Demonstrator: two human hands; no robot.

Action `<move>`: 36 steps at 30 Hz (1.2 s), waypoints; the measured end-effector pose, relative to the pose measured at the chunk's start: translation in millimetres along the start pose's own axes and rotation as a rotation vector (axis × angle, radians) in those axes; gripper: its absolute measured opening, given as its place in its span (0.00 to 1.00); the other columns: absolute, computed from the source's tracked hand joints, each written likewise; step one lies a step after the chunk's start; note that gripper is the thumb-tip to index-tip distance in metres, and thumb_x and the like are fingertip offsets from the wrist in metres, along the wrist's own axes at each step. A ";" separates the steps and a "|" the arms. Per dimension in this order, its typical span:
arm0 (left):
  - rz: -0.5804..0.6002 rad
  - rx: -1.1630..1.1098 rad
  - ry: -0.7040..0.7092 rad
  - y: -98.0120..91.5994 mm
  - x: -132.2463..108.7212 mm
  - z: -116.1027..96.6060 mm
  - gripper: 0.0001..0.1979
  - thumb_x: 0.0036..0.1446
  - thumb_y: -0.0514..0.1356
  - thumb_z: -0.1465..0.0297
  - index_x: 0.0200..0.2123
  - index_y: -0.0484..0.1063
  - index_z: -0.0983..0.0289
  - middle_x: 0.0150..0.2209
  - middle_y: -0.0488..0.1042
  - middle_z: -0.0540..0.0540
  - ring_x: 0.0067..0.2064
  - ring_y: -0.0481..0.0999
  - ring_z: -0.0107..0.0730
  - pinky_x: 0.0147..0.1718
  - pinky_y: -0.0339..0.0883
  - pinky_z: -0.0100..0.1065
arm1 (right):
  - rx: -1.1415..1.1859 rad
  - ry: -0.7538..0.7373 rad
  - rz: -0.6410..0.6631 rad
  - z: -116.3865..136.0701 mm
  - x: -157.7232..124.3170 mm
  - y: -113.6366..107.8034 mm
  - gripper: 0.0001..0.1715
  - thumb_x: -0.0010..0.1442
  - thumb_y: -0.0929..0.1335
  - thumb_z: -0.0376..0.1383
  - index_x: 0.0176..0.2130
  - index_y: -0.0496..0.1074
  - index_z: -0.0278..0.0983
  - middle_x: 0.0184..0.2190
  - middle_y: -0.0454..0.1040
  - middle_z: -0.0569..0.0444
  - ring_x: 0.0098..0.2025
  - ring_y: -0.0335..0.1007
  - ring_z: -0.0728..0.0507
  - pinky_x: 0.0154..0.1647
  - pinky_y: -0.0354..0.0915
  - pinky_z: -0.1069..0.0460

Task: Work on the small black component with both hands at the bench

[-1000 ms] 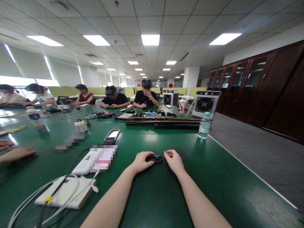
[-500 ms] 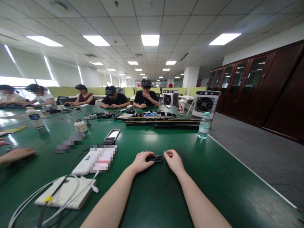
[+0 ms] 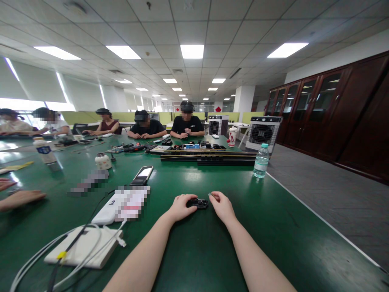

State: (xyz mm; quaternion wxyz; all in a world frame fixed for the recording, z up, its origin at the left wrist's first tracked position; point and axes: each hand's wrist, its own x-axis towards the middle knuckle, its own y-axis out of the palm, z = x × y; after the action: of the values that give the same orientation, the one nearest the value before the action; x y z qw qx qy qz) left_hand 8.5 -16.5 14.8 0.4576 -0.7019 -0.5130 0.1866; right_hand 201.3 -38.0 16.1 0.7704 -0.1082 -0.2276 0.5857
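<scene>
My left hand [image 3: 183, 207] is closed around the left end of a small black plastic housing [image 3: 201, 203] with uneven inner parts showing, which lies on the green table [image 3: 194, 251]. It resembles an opened computer mouse, but its exact kind is hard to make out. Just right of the housing, my right hand [image 3: 223, 207] pinches a tiny pale grey piece [image 3: 210, 195] between thumb and forefinger. That piece is too small to name and appears apart from the housing.
A water bottle [image 3: 261, 161] stands near the table's right edge. Black rails [image 3: 209, 158] lie across the far side. To my left are a white power bank [image 3: 105, 211], a white box [image 3: 88, 247] with cables, a phone [image 3: 142, 174] and a co-worker's hand [image 3: 24, 199].
My hands stay almost in place; the piece in my right hand has tilted slightly. Across the table, a person has lowered a hand from the face to the table.
</scene>
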 end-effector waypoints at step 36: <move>-0.021 -0.001 0.013 2.8 1.3 2.0 0.20 0.49 0.59 0.64 0.48 0.70 0.57 0.48 0.74 0.51 0.51 0.69 0.38 0.54 0.58 0.38 | -0.387 -0.361 0.270 4.8 -8.5 9.0 0.12 0.53 0.67 0.35 0.39 0.74 0.44 0.45 0.72 0.53 0.49 0.63 0.41 0.52 0.57 0.45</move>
State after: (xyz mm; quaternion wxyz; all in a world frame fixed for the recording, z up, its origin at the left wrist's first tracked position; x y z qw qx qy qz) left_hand 9.1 -14.6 11.7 0.4626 -0.6978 -0.5175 0.1770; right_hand 189.5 -43.9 14.4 0.5976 -0.1766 -0.4519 0.6384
